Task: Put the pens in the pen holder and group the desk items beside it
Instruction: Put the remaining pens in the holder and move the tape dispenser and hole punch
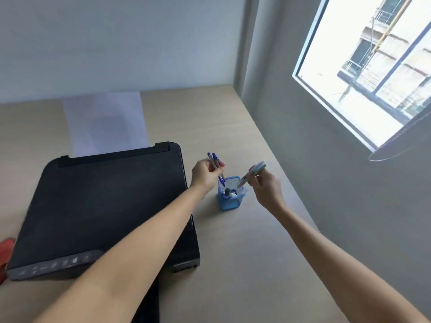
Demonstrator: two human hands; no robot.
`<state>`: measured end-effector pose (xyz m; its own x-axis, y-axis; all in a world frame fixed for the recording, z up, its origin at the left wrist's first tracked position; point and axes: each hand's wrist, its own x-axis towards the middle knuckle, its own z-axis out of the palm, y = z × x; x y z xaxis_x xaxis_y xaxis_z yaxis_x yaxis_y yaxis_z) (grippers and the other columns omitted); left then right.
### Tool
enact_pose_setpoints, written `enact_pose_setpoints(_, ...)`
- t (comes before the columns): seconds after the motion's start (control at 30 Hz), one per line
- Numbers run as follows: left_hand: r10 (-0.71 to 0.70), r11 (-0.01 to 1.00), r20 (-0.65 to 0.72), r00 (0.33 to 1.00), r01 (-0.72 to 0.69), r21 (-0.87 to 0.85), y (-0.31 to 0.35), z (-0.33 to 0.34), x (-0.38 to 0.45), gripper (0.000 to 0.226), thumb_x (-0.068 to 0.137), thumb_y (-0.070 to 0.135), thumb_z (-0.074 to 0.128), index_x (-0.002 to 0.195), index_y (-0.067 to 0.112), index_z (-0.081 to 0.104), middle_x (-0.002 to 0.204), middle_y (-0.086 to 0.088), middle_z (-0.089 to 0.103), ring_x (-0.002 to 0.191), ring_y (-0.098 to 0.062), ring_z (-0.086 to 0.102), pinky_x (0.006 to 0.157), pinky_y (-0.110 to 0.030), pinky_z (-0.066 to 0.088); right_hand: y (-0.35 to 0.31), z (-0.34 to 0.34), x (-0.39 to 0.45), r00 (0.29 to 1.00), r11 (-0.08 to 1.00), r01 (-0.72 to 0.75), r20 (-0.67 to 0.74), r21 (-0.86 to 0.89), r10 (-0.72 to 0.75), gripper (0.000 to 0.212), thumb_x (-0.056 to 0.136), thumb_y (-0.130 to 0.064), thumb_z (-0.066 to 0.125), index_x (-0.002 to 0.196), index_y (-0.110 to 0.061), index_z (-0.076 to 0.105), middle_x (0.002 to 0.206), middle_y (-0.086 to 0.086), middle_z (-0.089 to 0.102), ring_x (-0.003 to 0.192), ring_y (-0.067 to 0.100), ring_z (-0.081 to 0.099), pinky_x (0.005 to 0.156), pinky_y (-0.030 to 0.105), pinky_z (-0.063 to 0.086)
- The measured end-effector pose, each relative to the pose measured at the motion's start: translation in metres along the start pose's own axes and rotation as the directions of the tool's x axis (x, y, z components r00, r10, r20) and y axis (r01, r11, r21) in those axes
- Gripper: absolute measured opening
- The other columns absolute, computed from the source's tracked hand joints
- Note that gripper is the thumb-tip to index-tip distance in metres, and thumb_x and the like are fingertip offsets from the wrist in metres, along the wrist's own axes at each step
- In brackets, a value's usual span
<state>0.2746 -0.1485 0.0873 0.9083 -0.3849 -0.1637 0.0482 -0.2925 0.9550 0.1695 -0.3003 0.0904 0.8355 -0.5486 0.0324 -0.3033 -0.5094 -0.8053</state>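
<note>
Pens (pixel 217 165) over unlabelled pen holder (pixel 229 197)

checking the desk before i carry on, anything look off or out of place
Nothing looks spilled or damaged. The blue pen holder stands upright beside the printer. One oddity: a red item lies at the far left desk edge, mostly out of frame, away from the holder.

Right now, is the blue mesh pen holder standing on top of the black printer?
No, the blue mesh pen holder stands on the desk, right of the black printer.

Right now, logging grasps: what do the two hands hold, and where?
Left hand: two blue pens, gripped mid-barrel. Right hand: blurred pale markers, held mid-length.
</note>
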Motion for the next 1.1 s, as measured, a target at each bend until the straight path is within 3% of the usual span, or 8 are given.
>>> enact_pose_setpoints(0.13,-0.061,0.993,-0.006,0.998,0.061,0.105,-0.016,0.031,0.019,0.018,0.081,0.004,0.067,0.074,0.02,0.069,0.081,-0.01,0.072,0.084,-0.029,0.073,0.088,-0.04,0.057,0.023,0.023,0.023,0.992,0.991,0.068,0.115,-0.114,-0.055,0.009,0.082,-0.012,0.058,0.082,-0.004,0.061,0.077,0.015,0.069,0.071,0.032,0.061,0.067,0.04,0.049)
enact_pose_setpoints(0.23,-0.088,0.983,0.002,0.996,0.087,0.163,-0.022,0.043,0.024,0.015,0.081,0.0,0.067,0.081,0.015,0.069,0.066,-0.001,0.063,0.068,-0.015,0.072,0.078,-0.031,0.055,0.034,0.037,0.031,0.985,0.989,0.054,0.169,-0.136,-0.031,0.007,0.081,-0.008,0.057,0.08,-0.002,0.054,0.08,0.016,0.066,0.071,0.034,0.059,0.062,0.037,0.046)
enact_pose_setpoints(0.33,-0.101,0.982,0.021,0.995,0.096,0.165,-0.027,0.046,0.026,0.016,0.08,-0.003,0.067,0.091,0.008,0.07,0.081,-0.003,0.066,0.071,-0.012,0.063,0.084,-0.031,0.053,0.038,0.041,0.032,0.984,0.991,0.067,0.174,-0.12,-0.045,0.008,0.084,-0.01,0.058,0.09,-0.005,0.058,0.088,0.013,0.064,0.071,0.025,0.055,0.066,0.028,0.039)
enact_pose_setpoints(0.6,-0.032,0.995,-0.037,0.999,0.035,0.092,-0.009,0.019,0.016,0.018,0.084,0.002,0.066,0.102,0.003,0.069,0.093,-0.004,0.066,0.087,-0.018,0.063,0.098,-0.043,0.054,0.008,0.037,0.029,0.984,0.978,0.159,0.096,-0.132,-0.147,0.009,0.09,-0.017,0.055,0.092,-0.01,0.06,0.093,0.011,0.064,0.083,0.028,0.06,0.076,0.037,0.048)
enact_pose_setpoints(0.77,0.071,0.997,-0.114,0.991,-0.071,0.004,0.014,-0.048,-0.022,0.018,0.088,0.002,0.063,0.106,0.0,0.066,0.098,-0.008,0.067,0.092,-0.019,0.064,0.097,-0.037,0.054,-0.052,0.047,0.018,0.966,0.963,0.25,0.094,-0.104,-0.241,0.009,0.09,-0.015,0.052,0.086,-0.013,0.06,0.091,0.008,0.067,0.076,0.024,0.061,0.069,0.03,0.046)
enact_pose_setpoints(0.9,0.078,0.992,-0.23,0.97,-0.098,-0.074,0.015,-0.126,-0.077,0.015,0.088,0.007,0.064,0.102,0.008,0.069,0.101,-0.01,0.073,0.101,-0.026,0.069,0.091,-0.035,0.057,-0.116,0.076,-0.002,0.934,0.939,0.341,0.137,-0.055,-0.331,0.01,0.09,-0.013,0.053,0.089,-0.012,0.063,0.089,0.006,0.067,0.073,0.021,0.059,0.06,0.008,0.038)
enact_pose_setpoints(1.0,0.054,0.992,-0.353,0.934,-0.092,-0.092,-0.006,-0.198,-0.128,0.014,0.088,0.007,0.064,0.1,0.01,0.069,0.097,-0.003,0.071,0.098,-0.024,0.07,0.091,-0.032,0.056,-0.173,0.115,-0.03,0.89,0.909,0.416,0.205,0.008,-0.408,0.01,0.088,-0.013,0.055,0.087,-0.016,0.064,0.081,0.008,0.067,0.075,0.024,0.062,0.066,0.023,0.038)
enact_pose_setpoints(1.1,0.0,0.994,-0.507,0.862,-0.056,-0.096,-0.044,-0.272,-0.182,0.012,0.089,0.005,0.062,0.099,0.008,0.067,0.093,-0.002,0.068,0.087,-0.015,0.065,0.085,-0.026,0.053,-0.227,0.169,-0.067,0.817,0.865,0.499,0.309,0.045,-0.487,0.01,0.089,-0.017,0.055,0.089,-0.019,0.065,0.076,0.004,0.066,0.073,0.018,0.06,0.066,0.023,0.037)
